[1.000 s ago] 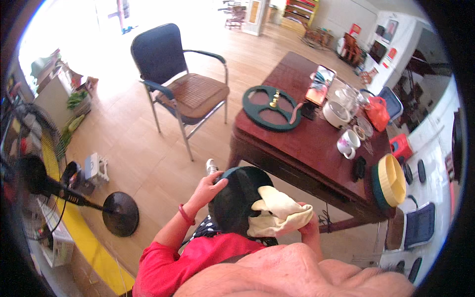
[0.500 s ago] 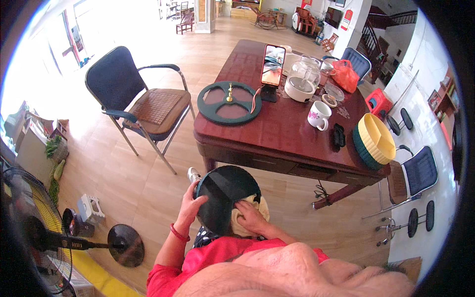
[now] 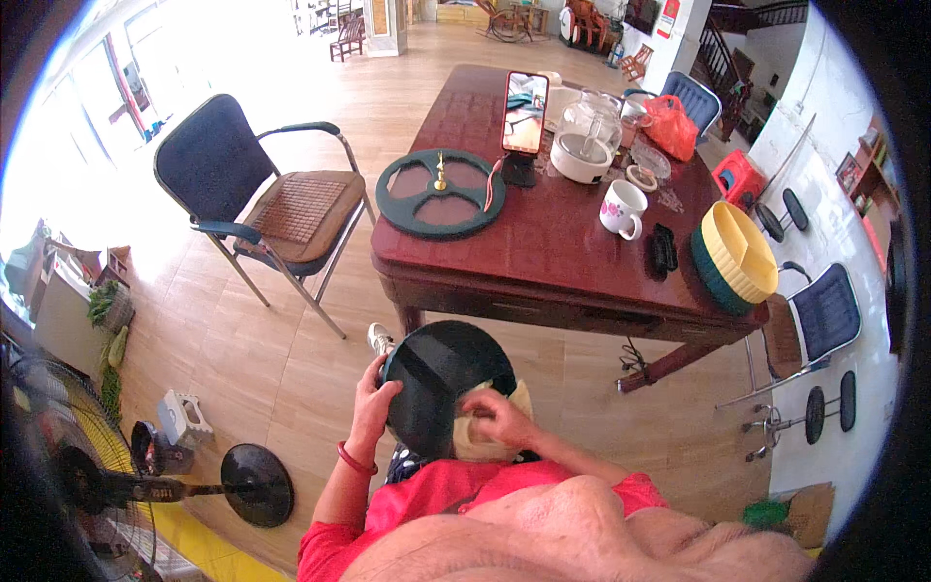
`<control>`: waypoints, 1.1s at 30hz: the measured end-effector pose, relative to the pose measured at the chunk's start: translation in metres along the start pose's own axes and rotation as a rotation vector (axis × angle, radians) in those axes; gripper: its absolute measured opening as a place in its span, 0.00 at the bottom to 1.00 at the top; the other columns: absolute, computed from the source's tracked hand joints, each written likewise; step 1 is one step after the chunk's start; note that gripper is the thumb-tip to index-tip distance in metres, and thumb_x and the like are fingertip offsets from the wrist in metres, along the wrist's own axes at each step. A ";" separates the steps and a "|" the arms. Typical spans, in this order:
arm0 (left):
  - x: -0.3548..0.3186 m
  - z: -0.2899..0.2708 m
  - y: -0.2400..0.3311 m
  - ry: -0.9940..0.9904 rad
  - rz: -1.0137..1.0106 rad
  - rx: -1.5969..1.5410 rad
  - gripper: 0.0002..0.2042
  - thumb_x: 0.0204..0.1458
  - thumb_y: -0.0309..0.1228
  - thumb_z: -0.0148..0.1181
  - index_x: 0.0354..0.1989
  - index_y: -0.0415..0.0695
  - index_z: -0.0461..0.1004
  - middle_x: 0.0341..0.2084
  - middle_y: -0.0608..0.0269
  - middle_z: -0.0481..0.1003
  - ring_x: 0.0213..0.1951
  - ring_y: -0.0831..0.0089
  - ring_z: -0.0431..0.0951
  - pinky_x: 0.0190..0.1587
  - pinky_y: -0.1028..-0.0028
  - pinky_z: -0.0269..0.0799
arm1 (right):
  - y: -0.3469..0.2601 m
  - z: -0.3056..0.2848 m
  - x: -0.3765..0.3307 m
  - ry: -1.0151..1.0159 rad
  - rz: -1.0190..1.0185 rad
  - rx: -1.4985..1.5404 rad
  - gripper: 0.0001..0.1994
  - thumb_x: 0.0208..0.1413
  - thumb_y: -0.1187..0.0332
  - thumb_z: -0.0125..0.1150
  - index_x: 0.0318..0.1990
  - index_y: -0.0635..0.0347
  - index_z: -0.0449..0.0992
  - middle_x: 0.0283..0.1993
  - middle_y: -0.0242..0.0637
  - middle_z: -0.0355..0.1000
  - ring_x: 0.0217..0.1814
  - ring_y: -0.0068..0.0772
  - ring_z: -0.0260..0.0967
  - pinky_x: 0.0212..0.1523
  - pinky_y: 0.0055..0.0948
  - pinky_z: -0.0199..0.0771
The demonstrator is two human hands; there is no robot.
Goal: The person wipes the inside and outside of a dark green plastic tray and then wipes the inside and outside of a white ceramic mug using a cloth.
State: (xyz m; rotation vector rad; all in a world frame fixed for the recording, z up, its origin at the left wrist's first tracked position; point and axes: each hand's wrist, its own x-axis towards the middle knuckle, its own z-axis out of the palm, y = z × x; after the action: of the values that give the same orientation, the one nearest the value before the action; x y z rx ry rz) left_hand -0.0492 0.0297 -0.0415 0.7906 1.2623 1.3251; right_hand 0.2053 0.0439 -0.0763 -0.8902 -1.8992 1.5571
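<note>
A round, dark green, shallow tray [image 3: 448, 354] with a shiny dark inside is tilted above my lap. My left hand [image 3: 371, 403] grips its left rim, thumb over the edge. At the tray's lower right, my right hand [image 3: 499, 423] has its fingers bent in on a cream cloth [image 3: 482, 448]. The cloth covers part of the tray and hangs over its near right side; some fingertips are hidden in its folds.
The dark red table [image 3: 543, 262] stands ahead, bearing a green ring-shaped divider [image 3: 441, 227], a phone [image 3: 525, 112], a glass kettle [image 3: 585, 145], a floral mug [image 3: 623, 209] and a yellow divided tray [image 3: 737, 252]. A chair [image 3: 281, 223] is at left, a fan [image 3: 107, 475] at lower left.
My right hand has lifted slightly and turned, with its fingers more curled on the cloth. My left hand keeps its hold on the tray rim. The whole view has shifted a little.
</note>
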 end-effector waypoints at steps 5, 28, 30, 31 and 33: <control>-0.007 0.005 0.004 -0.004 0.050 0.063 0.30 0.40 0.23 0.55 0.57 0.34 0.62 0.42 0.59 0.71 0.43 0.74 0.70 0.48 0.77 0.66 | 0.004 -0.001 -0.002 0.205 0.162 -0.441 0.22 0.51 0.60 0.58 0.49 0.67 0.69 0.47 0.51 0.68 0.49 0.47 0.67 0.50 0.35 0.67; -0.002 -0.003 0.006 -0.055 -0.010 -0.009 0.34 0.33 0.15 0.47 0.59 0.35 0.63 0.43 0.62 0.73 0.40 0.78 0.73 0.41 0.82 0.68 | -0.003 -0.012 -0.009 -0.422 0.091 -0.598 0.22 0.49 0.56 0.56 0.48 0.60 0.68 0.45 0.53 0.69 0.49 0.53 0.66 0.49 0.44 0.66; -0.002 -0.002 0.009 -0.051 -0.018 -0.009 0.34 0.33 0.15 0.47 0.58 0.35 0.63 0.43 0.62 0.73 0.39 0.79 0.73 0.41 0.83 0.68 | -0.017 -0.025 -0.011 -0.271 0.066 -0.571 0.20 0.48 0.61 0.55 0.47 0.62 0.68 0.45 0.52 0.69 0.47 0.53 0.67 0.47 0.44 0.68; -0.001 -0.002 0.007 -0.045 -0.009 -0.023 0.34 0.33 0.15 0.47 0.58 0.35 0.63 0.42 0.63 0.73 0.38 0.79 0.73 0.40 0.83 0.68 | -0.013 -0.023 -0.012 -0.203 0.071 -0.583 0.19 0.48 0.62 0.55 0.46 0.62 0.68 0.44 0.52 0.69 0.47 0.53 0.67 0.46 0.44 0.68; 0.001 -0.003 0.003 -0.046 0.004 -0.054 0.34 0.33 0.15 0.47 0.58 0.35 0.64 0.41 0.63 0.74 0.37 0.80 0.73 0.40 0.83 0.68 | -0.006 -0.018 -0.013 -0.069 0.081 -0.605 0.17 0.48 0.64 0.54 0.45 0.61 0.68 0.41 0.52 0.69 0.45 0.54 0.67 0.44 0.44 0.69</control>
State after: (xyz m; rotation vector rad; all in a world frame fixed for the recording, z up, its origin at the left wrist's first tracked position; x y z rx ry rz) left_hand -0.0535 0.0307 -0.0393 0.7812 1.1847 1.3319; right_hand 0.2263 0.0445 -0.0662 -1.1793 -2.4647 1.0640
